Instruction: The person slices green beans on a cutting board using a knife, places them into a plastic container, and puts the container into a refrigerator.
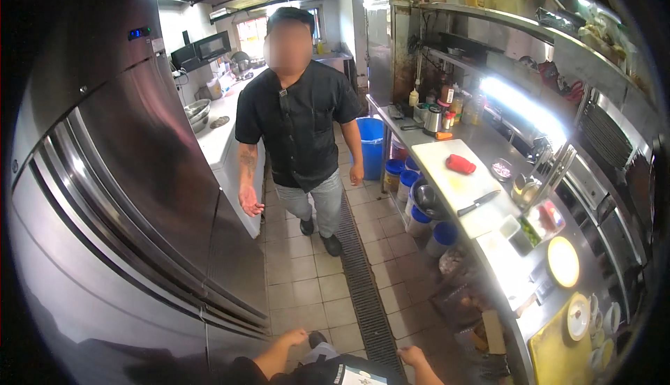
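My left hand (296, 336) hangs low over the tiled floor, fingers curled in, with nothing seen in it. To the right, my right hand (413, 356) is also loosely curled beside my body, above the floor near the prep counter, and I see nothing in it. Neither hand touches the counter. Ahead in the aisle, a person (300, 120) in a black short-sleeved shirt and grey trousers faces me, one hand (250, 200) held out low with its palm turned up.
Tall steel fridges (139, 176) line the left. On the right counter lie a white cutting board (450, 193), a red bell pepper (460, 164), a knife (479, 203) and a yellow board (558, 350). Blue-lidded tubs (419, 222) stand beneath. A drain grate (359, 280) runs along the floor.
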Demonstrator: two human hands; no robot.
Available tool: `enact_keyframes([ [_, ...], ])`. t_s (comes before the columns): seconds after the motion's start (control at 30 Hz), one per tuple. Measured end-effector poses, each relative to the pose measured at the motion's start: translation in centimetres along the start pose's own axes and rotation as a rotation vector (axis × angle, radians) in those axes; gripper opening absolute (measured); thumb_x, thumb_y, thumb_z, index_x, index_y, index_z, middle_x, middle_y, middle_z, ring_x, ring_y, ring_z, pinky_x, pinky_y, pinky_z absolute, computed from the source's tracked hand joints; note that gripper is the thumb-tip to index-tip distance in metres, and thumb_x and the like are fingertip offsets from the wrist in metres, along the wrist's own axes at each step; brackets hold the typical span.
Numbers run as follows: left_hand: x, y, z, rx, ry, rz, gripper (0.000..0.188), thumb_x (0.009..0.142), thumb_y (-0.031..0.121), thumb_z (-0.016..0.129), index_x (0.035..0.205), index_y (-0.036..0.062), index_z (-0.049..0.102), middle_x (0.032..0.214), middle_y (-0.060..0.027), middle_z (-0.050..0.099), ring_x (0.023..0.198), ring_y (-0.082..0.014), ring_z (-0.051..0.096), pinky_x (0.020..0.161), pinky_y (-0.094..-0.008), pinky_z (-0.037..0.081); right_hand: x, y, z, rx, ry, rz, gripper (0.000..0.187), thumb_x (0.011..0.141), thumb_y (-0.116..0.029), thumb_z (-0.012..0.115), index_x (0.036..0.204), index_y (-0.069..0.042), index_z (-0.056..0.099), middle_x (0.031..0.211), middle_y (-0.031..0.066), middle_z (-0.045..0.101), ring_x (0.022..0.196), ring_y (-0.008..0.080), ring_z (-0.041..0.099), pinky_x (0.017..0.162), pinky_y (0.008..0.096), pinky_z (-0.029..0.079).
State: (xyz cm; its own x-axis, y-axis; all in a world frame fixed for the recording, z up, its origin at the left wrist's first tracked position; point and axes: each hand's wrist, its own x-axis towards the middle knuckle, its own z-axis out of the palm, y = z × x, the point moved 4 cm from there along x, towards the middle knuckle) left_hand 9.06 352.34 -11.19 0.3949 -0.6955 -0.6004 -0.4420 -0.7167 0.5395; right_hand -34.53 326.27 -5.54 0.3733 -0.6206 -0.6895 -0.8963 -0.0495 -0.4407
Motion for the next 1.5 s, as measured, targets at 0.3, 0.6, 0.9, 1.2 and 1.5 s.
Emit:
enact_keyframes([
  [0.3,-3.8,1.1,-14.2,-0.593,0.44,-0.347,0.039,0.099,0.044,0.054,0.105,0.0089,0.069,0.088,-0.0073,0.073,0.079,-0.0177,0.069,0.075,-0.0339,0.053,-4.5,3.1,4.3,-0.144,-0.216,-0.068,0.049,0.088,-0.049,0.064,0.118,-0.01,0.071,0.113,0.0182,0.071,0.106,0.0356,0.067,0.092,0.0422,0.052],
  [0.6,-2.7,-0.5,-43.6,-1.224,1.041,-0.147,0.063,0.1,0.058,0.039,0.132,0.0073,0.056,0.125,-0.0117,0.062,0.104,-0.0225,0.061,0.084,-0.0345,0.049,-4.4,13.9,4.2,-0.42,-0.151,-0.11,0.041,0.087,-0.037,0.066,0.115,-0.007,0.07,0.111,0.0178,0.071,0.108,0.0353,0.067,0.09,0.0437,0.053],
  [0.9,-22.1,71.5,-0.1,0.591,-0.067,1.726,0.046,0.096,0.047,0.049,0.116,0.0084,0.064,0.103,-0.01,0.064,0.096,-0.024,0.063,0.084,-0.0371,0.05,-4.6,9.2,0.5,-0.051,0.021,0.083,0.043,0.087,-0.036,0.068,0.117,-0.005,0.069,0.111,0.0193,0.07,0.104,0.0333,0.068,0.09,0.0425,0.053],
  [1.2,-30.7,75.3,6.6,0.781,-0.211,2.24,0.03,0.091,0.035,0.059,0.101,0.0095,0.072,0.082,-0.0084,0.065,0.089,-0.0255,0.065,0.085,-0.0397,0.051,-5.8,1.3,0.1,0.102,0.198,-0.178,0.04,0.089,-0.039,0.069,0.112,-0.007,0.07,0.099,0.0173,0.074,0.093,0.0284,0.072,0.083,0.039,0.055],
  [1.5,8.6,48.1,-3.1,0.278,0.057,0.72,0.043,0.087,0.038,0.06,0.117,0.0087,0.063,0.113,-0.0173,0.067,0.11,-0.0369,0.063,0.091,-0.0477,0.051,-10.5,22.5,6.4,-0.051,-0.207,0.31,0.058,0.082,-0.051,0.07,0.116,-0.003,0.07,0.11,0.02,0.071,0.105,0.0361,0.067,0.09,0.0438,0.052],
])
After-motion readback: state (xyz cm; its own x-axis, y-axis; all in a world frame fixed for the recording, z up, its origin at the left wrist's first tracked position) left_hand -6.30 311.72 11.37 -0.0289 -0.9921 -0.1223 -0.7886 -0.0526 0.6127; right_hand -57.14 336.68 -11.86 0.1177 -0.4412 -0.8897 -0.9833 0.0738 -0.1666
